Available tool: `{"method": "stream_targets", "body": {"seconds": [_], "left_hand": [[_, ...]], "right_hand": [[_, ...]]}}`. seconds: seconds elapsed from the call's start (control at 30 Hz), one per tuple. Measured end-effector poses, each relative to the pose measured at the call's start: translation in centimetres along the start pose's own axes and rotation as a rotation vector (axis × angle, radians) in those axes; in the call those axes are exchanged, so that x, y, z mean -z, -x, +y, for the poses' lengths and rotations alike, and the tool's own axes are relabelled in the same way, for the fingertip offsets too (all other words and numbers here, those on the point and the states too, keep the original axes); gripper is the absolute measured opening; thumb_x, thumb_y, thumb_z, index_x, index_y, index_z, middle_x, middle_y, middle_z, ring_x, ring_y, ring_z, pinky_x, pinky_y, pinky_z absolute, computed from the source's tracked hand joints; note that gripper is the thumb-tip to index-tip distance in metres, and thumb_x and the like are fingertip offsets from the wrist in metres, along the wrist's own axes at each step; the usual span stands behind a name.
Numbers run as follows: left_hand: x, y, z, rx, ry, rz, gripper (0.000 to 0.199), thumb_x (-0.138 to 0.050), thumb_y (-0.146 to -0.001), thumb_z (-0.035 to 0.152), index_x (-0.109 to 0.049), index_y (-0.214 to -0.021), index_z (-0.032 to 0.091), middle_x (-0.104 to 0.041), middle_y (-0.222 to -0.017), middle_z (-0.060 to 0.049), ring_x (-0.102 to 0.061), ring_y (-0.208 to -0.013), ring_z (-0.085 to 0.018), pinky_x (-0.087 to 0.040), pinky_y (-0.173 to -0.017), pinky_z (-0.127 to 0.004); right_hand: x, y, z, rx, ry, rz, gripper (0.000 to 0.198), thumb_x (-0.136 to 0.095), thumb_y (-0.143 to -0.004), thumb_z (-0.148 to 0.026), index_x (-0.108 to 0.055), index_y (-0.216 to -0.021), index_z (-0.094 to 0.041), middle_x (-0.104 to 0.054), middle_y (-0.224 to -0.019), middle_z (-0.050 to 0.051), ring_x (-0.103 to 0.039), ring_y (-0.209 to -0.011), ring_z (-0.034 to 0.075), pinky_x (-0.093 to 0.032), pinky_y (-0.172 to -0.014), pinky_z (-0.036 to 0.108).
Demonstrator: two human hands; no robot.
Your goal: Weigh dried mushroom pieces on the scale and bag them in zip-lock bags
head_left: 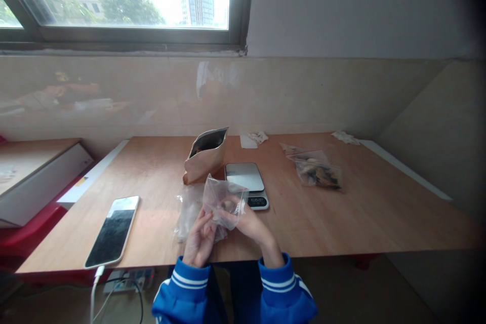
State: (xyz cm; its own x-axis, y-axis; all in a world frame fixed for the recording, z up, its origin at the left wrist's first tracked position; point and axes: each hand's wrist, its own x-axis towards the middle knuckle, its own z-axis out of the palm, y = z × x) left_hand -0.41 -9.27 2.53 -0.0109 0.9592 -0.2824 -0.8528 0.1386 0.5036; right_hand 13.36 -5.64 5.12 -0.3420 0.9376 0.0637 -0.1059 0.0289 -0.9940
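A clear plastic bag (pixel 217 191) is between my two hands, just over the table's near side. My left hand (pixel 200 238) pinches its lower left part. My right hand (pixel 248 221) is at the bag's right side, its curled fingers seen only dimly through the plastic. A small brownish shape shows there, and I cannot tell if it is a fingertip or a thing in the bag. Under and left of my hands lie more clear plastic bags (pixel 186 215). Right behind the held bag stands a white kitchen scale (pixel 245 176) with a dark display. An open brown pouch (pixel 205 164) stands upright to its left.
Filled zip bags (pixel 321 173) with dark and pale dried pieces lie on the right of the wooden table (pixel 364 217). A phone (pixel 114 233) on a white cable lies at the left. Crumpled tissue (pixel 258 137) and a white paper (pixel 248 142) lie near the wall.
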Motion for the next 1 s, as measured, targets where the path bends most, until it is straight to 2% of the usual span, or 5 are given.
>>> {"method": "stream_targets", "body": {"seconds": [0.1, 0.33, 0.47, 0.73, 1.0], "left_hand": [[-0.2, 0.1, 0.1, 0.007, 0.006, 0.01, 0.044, -0.053, -0.081, -0.002, -0.059, -0.119, 0.018, -0.067, -0.115, -0.008, -0.063, -0.108, -0.018, -0.051, -0.096, -0.026], [-0.1, -0.1, 0.0, 0.003, 0.053, 0.021, 0.045, -0.049, -0.082, -0.004, -0.057, -0.122, 0.016, -0.067, -0.114, -0.01, -0.068, -0.096, -0.016, -0.055, -0.089, -0.025], [-0.2, -0.1, 0.0, -0.004, 0.076, 0.034, 0.045, -0.047, -0.083, -0.004, -0.057, -0.123, 0.015, -0.067, -0.114, -0.01, -0.068, -0.098, -0.018, -0.056, -0.088, -0.027], [0.1, -0.4, 0.0, 0.008, 0.1, 0.123, 0.046, -0.046, -0.085, -0.001, -0.056, -0.127, 0.017, -0.07, -0.112, -0.01, -0.068, -0.099, -0.019, -0.058, -0.085, -0.026], [-0.1, -0.5, 0.1, 0.01, 0.138, 0.119, 0.044, -0.045, -0.087, 0.001, -0.055, -0.127, 0.018, -0.072, -0.104, -0.008, -0.069, -0.097, -0.019, -0.057, -0.085, -0.027]], "right_hand": [[0.2, -0.1, 0.3, -0.052, -0.036, -0.061, 0.027, -0.07, -0.076, -0.039, -0.059, -0.092, -0.019, -0.062, -0.081, 0.0, -0.058, -0.068, 0.014, -0.05, -0.063, 0.028], [0.0, -0.4, -0.5, -0.055, -0.081, 0.049, 0.033, -0.074, -0.07, -0.038, -0.06, -0.092, -0.017, -0.065, -0.086, 0.002, -0.061, -0.078, 0.017, -0.05, -0.074, 0.029], [0.0, -0.6, -0.6, -0.025, -0.112, 0.102, 0.033, -0.073, -0.069, -0.038, -0.059, -0.092, -0.018, -0.065, -0.088, 0.002, -0.062, -0.083, 0.018, -0.051, -0.075, 0.029], [0.7, -1.2, 0.3, -0.002, -0.106, 0.266, 0.039, -0.074, -0.068, -0.045, -0.058, -0.092, -0.019, -0.057, -0.076, -0.001, -0.053, -0.065, 0.013, -0.047, -0.06, 0.025], [0.9, -1.1, 0.1, 0.003, -0.281, 0.288, 0.04, -0.075, -0.068, -0.041, -0.056, -0.095, -0.019, -0.064, -0.091, 0.002, -0.063, -0.08, 0.015, -0.05, -0.078, 0.029]]}}
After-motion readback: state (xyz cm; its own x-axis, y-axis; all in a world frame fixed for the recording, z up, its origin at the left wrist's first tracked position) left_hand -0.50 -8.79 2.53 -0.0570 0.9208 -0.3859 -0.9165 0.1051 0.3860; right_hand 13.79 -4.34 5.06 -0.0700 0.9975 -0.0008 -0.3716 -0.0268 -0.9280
